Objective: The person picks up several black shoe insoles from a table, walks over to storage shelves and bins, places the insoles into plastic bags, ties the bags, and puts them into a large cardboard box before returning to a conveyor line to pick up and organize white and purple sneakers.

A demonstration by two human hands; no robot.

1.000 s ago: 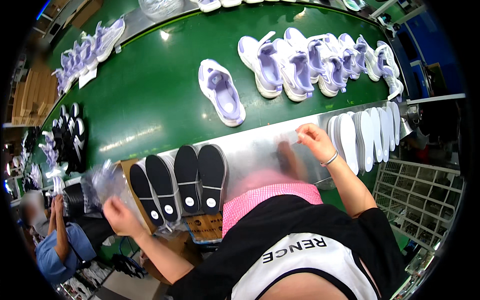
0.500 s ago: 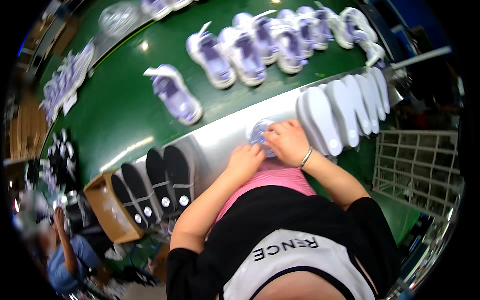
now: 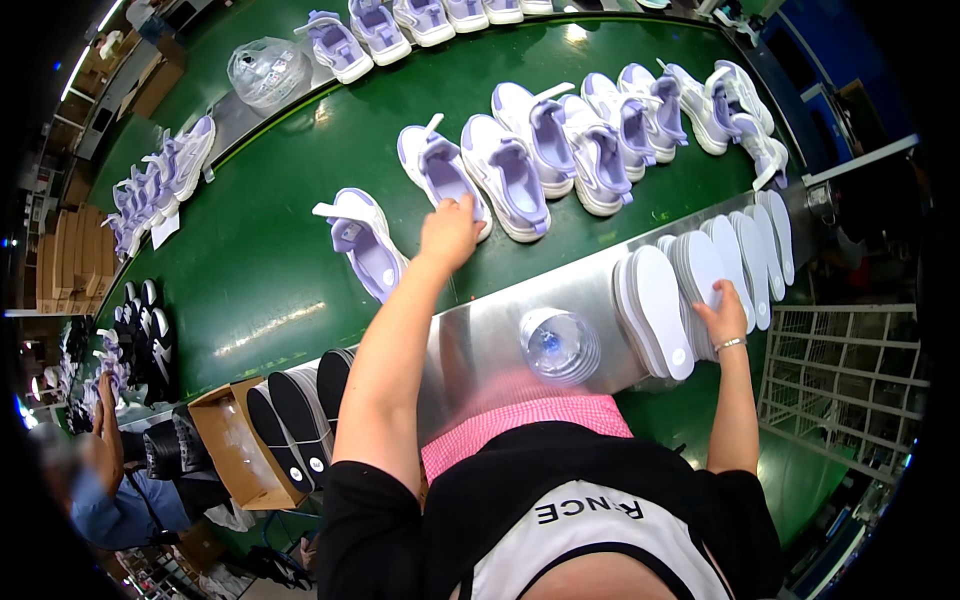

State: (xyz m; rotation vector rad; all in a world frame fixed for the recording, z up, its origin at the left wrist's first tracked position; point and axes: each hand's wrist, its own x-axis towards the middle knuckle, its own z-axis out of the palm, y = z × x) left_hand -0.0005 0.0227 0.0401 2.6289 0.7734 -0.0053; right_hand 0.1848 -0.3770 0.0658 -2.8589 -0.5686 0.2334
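Observation:
My left hand (image 3: 451,236) reaches forward, its fingers closed at the heel of a white and lavender shoe (image 3: 432,160). The shoe stands on the green table with its strap raised. To its left is another such shoe (image 3: 372,250). Over on the right, my right hand (image 3: 724,322) has its thumb and fingers on a white insole (image 3: 698,268) in a row of insole stacks; its fingertips are partly hidden against it. Between my arms, a clear round plastic tub or stack of cups (image 3: 560,346) sits on the metal ledge, touched by neither hand.
More lavender shoes (image 3: 510,180) line the green table (image 3: 290,190). Black insoles (image 3: 300,415) stand left of me beside an open cardboard box (image 3: 240,450). A wire rack (image 3: 840,370) is at the right. A co-worker (image 3: 130,495) is at the lower left.
Both hands have left the clear plastic tub. My left hand has gone forward to a shoe, my right hand across to the white insoles. The whole view has shifted.

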